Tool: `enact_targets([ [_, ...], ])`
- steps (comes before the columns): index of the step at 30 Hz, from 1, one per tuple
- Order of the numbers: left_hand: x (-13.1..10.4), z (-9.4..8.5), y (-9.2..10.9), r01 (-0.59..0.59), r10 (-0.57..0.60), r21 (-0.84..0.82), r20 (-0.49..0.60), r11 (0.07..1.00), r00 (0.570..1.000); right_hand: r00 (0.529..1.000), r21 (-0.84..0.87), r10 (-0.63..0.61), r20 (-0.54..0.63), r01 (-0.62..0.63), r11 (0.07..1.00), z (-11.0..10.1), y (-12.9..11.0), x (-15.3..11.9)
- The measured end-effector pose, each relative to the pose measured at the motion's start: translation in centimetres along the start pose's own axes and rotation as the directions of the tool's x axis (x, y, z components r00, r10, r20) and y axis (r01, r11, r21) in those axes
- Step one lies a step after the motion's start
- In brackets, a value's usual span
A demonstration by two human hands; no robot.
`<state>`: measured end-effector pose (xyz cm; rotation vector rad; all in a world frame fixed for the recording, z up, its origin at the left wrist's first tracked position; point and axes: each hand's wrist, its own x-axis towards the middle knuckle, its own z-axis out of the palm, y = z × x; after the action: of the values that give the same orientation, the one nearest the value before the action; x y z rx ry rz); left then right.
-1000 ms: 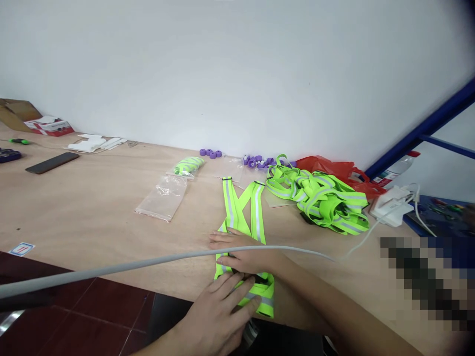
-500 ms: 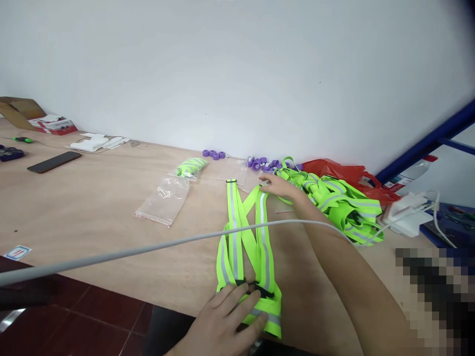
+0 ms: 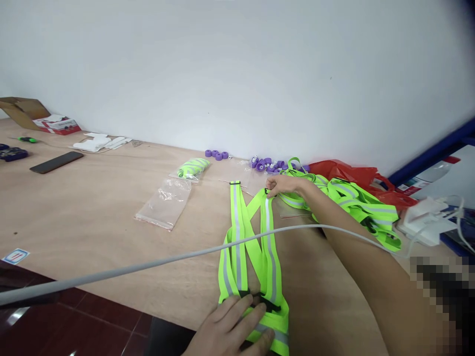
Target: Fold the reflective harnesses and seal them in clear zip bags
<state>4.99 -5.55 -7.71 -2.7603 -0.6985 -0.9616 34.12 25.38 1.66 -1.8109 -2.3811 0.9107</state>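
Observation:
A neon-yellow reflective vest, made of elastic straps with grey stripes, lies stretched out lengthwise on the table. My left hand rests on its near end by the black buckles, fingers lying flat over the waist strap. At the far end, my right hand pinches the top of the right shoulder strap beside a small black slider. The left shoulder strap lies loose, its own slider at the top. Beyond my right forearm is a heap of similar vests, partly covered by the arm.
A grey cable crosses in front of the vest. To the left lie a flat clear bag and a bagged vest. Purple round parts sit by the wall, near a red plastic bag. A dark flat bar lies far left.
My right hand's fingers have closed on the right strap's end, where they were spread over it before. The left hand stays on the near end. The view has shifted slightly.

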Motion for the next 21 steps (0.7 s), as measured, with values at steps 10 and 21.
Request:
enact_targets([
  [10,-0.4,0.6,0.0,-0.012,0.013,0.016,-0.008,1.000,1.000,0.992,-0.141,-0.049,-0.112,0.033,0.989,-0.8,-0.4,-1.1],
  [21,-0.3,0.2,0.1,0.007,-0.007,0.005,0.015,1.000,1.000,0.987,-0.334,-0.047,-0.153,-0.006,0.943,-2.3,-0.9,-0.8],
])
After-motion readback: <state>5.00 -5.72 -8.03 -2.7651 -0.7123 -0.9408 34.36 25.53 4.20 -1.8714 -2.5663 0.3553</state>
